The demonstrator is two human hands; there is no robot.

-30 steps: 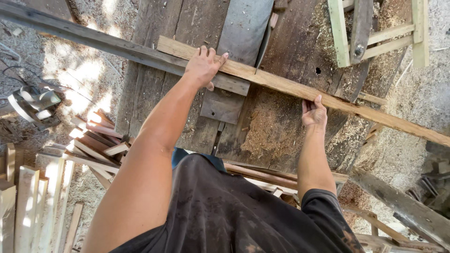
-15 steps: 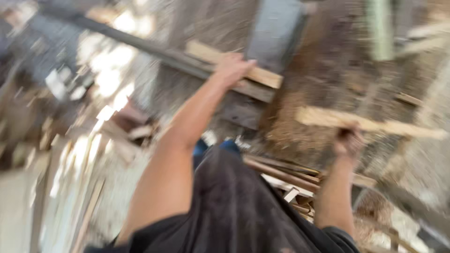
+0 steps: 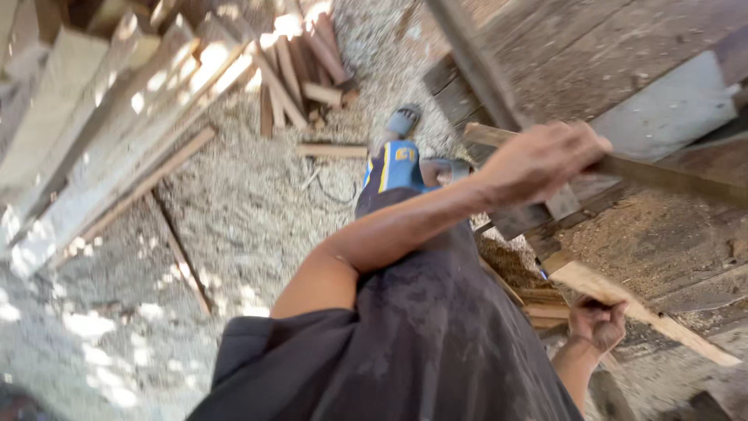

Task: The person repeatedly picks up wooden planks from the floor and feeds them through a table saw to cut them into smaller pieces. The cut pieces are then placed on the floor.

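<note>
Here, the left hand (image 3: 545,160) lay palm-down over a thin wooden strip (image 3: 662,173), fingers curled over its far edge, gripping it where it crossed the plank bench (image 3: 623,47). The strip ran from just left of the hand off toward the right edge of view. The right hand (image 3: 598,321) was clenched around a second, paler wooden slat (image 3: 647,312), holding it near its lower left end; that slat slanted down to the right across the sawdust-covered bench top (image 3: 670,234) and its far end reached the lower right corner. The two pieces were well apart, with sawdust-strewn boards between them. A grey flat panel (image 3: 670,109) lay on the bench beyond the strip. Left of the bench edge, the sawdust-covered ground (image 3: 249,226) lay open, bordered by stacked planks (image 3: 101,117) at far left and scattered offcuts (image 3: 296,78) near the top. A foot in a grey sandal (image 3: 401,121) stood close to the bench edge.
</note>
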